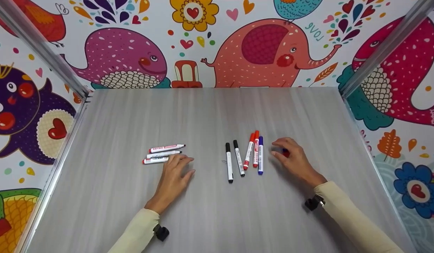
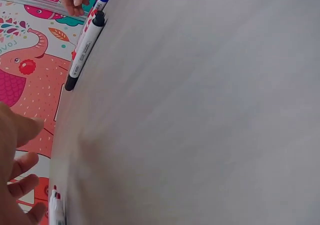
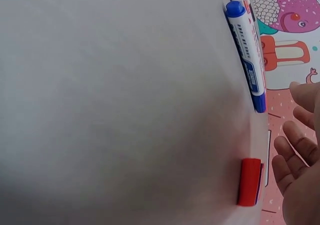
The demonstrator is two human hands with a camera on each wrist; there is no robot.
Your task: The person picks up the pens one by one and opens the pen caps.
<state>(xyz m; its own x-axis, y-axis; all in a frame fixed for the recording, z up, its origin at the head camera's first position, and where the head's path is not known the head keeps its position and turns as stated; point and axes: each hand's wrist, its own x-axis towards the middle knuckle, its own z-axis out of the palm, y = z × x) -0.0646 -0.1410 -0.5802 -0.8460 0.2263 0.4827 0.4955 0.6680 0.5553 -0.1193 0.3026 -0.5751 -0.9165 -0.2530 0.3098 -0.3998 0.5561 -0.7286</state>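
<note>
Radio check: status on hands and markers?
Left hand empty, near three markers. Right hand empty, near red cap. Five capped markers lie between.

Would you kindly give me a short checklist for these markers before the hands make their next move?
1. Right hand free: ok, it holds nothing.
2. Red cap fitted on a marker: not ok, it lies loose on the table.
3. Upper left marker capped: not ok, its tip is bare.
4. Lower left marker capped: cannot tell, the left hand hides its far end.
5. Blue marker capped: ok.
</note>
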